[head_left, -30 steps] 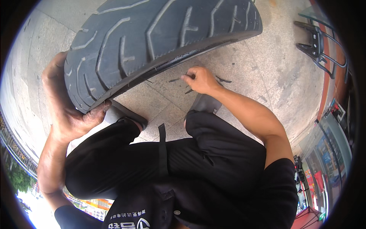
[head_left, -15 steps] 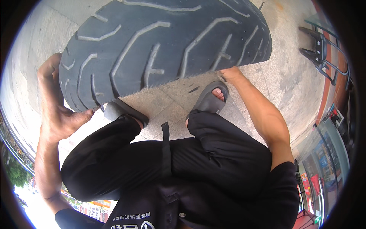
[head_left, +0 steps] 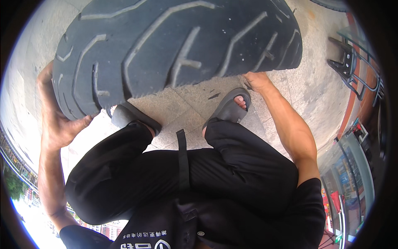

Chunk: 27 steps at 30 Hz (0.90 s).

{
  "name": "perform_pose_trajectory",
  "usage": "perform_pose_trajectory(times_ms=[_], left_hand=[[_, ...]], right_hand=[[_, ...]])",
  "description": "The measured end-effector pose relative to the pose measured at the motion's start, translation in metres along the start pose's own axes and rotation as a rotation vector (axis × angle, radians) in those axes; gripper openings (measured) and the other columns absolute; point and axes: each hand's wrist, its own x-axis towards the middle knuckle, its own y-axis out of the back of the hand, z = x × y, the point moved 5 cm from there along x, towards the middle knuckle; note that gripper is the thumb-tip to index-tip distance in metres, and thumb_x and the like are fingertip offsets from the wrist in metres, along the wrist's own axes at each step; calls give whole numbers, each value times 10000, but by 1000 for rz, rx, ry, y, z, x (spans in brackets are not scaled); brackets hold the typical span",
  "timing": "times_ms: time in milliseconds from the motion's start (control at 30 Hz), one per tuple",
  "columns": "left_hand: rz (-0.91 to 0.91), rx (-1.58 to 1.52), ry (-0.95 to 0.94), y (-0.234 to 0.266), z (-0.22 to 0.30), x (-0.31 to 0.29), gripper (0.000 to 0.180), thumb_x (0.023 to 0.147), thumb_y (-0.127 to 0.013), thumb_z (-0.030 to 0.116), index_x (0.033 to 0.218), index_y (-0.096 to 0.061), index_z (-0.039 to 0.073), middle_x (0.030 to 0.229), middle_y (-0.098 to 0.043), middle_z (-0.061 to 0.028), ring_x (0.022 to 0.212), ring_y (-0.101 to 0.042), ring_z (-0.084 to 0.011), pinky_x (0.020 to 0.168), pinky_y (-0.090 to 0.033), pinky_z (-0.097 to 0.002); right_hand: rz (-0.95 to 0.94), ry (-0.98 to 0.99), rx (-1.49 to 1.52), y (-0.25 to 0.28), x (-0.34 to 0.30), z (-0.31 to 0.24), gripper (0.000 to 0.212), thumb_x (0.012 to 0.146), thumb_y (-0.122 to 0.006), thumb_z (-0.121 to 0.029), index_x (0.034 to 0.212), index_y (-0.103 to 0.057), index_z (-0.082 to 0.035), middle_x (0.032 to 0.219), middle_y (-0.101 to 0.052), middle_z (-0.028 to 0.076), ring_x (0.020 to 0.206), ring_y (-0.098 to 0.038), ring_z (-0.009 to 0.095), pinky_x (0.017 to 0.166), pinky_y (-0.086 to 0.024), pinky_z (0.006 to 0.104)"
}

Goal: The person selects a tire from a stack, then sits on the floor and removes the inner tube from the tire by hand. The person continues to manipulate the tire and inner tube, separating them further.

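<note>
A thick dark grey tyre (head_left: 157, 54) fills the upper middle, close below my head. Its tread has angled, branching grooves, and the near edge looks rough. At the tyre's left end my left hand (head_left: 62, 124) is closed round the side, thumb along the near edge and the other fingers partly hidden behind the rubber. My right hand (head_left: 258, 81) reaches under the near edge on the right, where the tyre hides most of its fingers. The tyre's far side and anything inside it are out of sight.
My feet in grey slippers (head_left: 230, 107) stand on stone paving (head_left: 186, 110) just below the tyre, between my bent knees. A black metal frame (head_left: 348, 62) lies at the right, near a glass display case (head_left: 352, 166). Part of another tyre (head_left: 330, 4) shows at the top right.
The tyre looks slightly larger and extends further to both sides, with its grooves shifted. My left hand has moved slightly left with it. Part of another tyre has come into view at top right.
</note>
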Motion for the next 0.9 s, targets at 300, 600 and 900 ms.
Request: perform_pose_trajectory(times_ms=[300,600,900], left_hand=[[-9,-108,-182,-9,13,-4,1071,665,-923,198,1479,-254,7,1312,-516,-185,1209,-552,-296,1004,-465,-444],[-36,-143,-303,-20,31,8,1131,631,-972,228,1473,-241,36,1333,-506,-194,1197,-559,-282,994,-473,-438],[20,-153,-227,-19,41,36,1179,671,-944,313,1517,-179,16,1327,-535,-268,1145,-638,-361,908,-592,-452]], right_hand=[[-5,-13,-75,2,3,-10,290,840,-792,-79,1102,-684,-15,1004,-707,80,915,-655,171,797,-531,327],[-74,-32,106,3,-7,-33,308,866,-762,-87,1140,-629,-40,1013,-669,57,932,-629,170,794,-501,335],[-150,-80,177,13,44,4,408,862,-745,-132,1232,-586,-68,1122,-656,60,1031,-634,195,831,-498,365]])
